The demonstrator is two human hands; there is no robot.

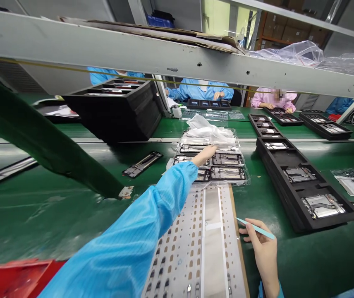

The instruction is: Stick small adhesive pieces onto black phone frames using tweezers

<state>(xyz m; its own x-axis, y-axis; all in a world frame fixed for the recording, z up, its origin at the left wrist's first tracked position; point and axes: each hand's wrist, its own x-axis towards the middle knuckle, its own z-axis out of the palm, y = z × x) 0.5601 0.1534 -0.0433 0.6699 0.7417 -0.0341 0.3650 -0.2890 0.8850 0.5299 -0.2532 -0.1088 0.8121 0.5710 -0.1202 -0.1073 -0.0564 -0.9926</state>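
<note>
My left hand point(206, 155), in a blue sleeve, reaches over a clear plastic tray point(247, 179) holding rows of phone frames point(228, 173). Its fingers are drawn together at the far row, beside crumpled white film point(206, 131). What they grip, if anything, is hidden. In my right hand point(265, 252) is a pair of light-blue tweezers point(259, 229), pointing left over the edge of a sheet. That perforated sheet of small dark stick-on parts point(212, 248) lies in front of me, partly under my left sleeve.
A black foam tray with phone frames point(276, 178) stands to the right. One loose phone frame point(142, 164) lies on the green bench, left of the plastic tray. A green slanted post point(56, 149), a black foam stack point(115, 111) and a red bin point(18, 277) are leftward. Co-workers sit opposite.
</note>
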